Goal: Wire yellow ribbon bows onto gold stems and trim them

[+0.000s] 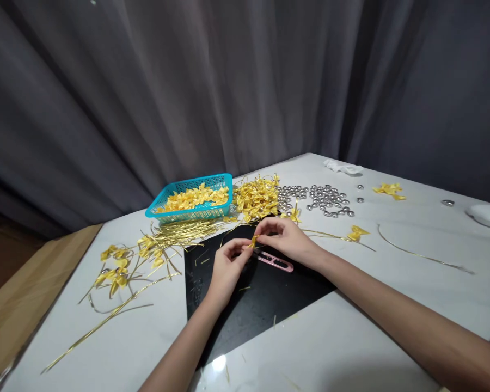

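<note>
Above a black mat (pixel 269 305), a small yellow ribbon bow (pixel 253 242) is pinched between the fingertips of both my hands. My left hand (pixel 230 262) grips it from the near left, and my right hand (pixel 283 237) from the right. Most of the bow is covered by the fingers. Just below my right hand, a pink-handled tool (pixel 278 262) lies on the mat, its other end hidden under the hands. Beyond them is a heap of yellow ribbon bows with wires (pixel 256 198). Gold wires (pixel 183 233) lie bundled to the left.
A blue basket (pixel 188 214) of yellow ribbon pieces stands at the back. Silver teardrop beads (pixel 329 197) are scattered behind my right hand. Finished-looking bows with wire (pixel 116 272) lie at left. A white dish (pixel 488 216) and crumpled tissue (pixel 343 167) are at right.
</note>
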The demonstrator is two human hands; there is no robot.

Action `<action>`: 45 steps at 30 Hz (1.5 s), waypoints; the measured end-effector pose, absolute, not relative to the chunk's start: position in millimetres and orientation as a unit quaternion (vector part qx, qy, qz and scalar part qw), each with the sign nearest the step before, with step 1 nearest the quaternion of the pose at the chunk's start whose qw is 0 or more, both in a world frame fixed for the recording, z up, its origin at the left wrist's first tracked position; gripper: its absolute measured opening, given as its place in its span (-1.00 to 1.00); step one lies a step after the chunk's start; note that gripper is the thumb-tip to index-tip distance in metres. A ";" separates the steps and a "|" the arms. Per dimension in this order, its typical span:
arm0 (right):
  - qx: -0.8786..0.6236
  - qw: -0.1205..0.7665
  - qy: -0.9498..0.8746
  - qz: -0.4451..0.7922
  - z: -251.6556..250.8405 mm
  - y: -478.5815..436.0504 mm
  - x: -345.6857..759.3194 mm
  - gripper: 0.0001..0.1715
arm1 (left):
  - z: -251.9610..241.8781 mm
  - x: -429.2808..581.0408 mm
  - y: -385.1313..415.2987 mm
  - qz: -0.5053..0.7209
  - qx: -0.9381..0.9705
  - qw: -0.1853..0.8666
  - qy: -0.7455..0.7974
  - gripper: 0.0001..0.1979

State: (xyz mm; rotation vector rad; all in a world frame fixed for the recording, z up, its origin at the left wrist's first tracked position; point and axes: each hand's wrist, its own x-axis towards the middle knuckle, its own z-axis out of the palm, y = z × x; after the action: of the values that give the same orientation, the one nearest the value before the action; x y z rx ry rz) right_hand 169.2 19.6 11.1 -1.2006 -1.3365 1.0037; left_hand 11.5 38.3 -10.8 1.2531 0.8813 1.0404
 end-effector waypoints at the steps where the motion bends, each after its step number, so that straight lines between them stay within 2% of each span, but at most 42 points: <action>1: -0.496 0.514 -0.562 0.417 11.5 19.0 169.2 -0.93 | -10.9 10.9 38.3 0.451 0.542 0.600 0.379 -0.77; 7: -0.463 0.501 -0.604 0.413 8.9 16.2 169.4 -0.84 | -8.9 6.7 37.2 0.452 0.531 0.619 0.362 -0.61; 13: -0.457 0.467 -0.653 0.383 12.6 13.8 171.3 -0.86 | -10.5 7.7 37.2 0.452 0.562 0.586 0.369 -0.76; 17: -0.469 0.432 -0.683 0.356 19.8 12.2 174.7 -0.77 | -14.6 7.1 39.2 0.460 0.589 0.552 0.370 -0.78; 19: -0.475 0.409 -0.699 0.344 20.9 12.5 176.2 -0.81 | -15.3 5.3 41.8 0.453 0.615 0.532 0.366 -0.78; 27: -0.502 0.322 -0.751 0.284 13.6 17.5 182.4 -0.87 | -10.9 -7.8 50.4 0.344 0.788 0.394 0.326 -0.89; 36: -0.518 0.253 -0.792 0.203 14.3 14.7 184.6 -0.88 | -8.2 -6.2 41.1 0.245 0.879 0.198 0.359 -0.87; 45: -0.533 0.213 -0.795 0.195 11.4 14.9 181.7 -0.90 | -5.8 -4.1 40.8 0.186 0.896 0.125 0.383 -0.86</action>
State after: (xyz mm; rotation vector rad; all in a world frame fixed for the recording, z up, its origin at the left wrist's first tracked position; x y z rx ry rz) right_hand 181.7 14.9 11.4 -1.4801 -2.2062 0.5420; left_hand -4.1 40.8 -5.8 2.6120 1.1149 0.5411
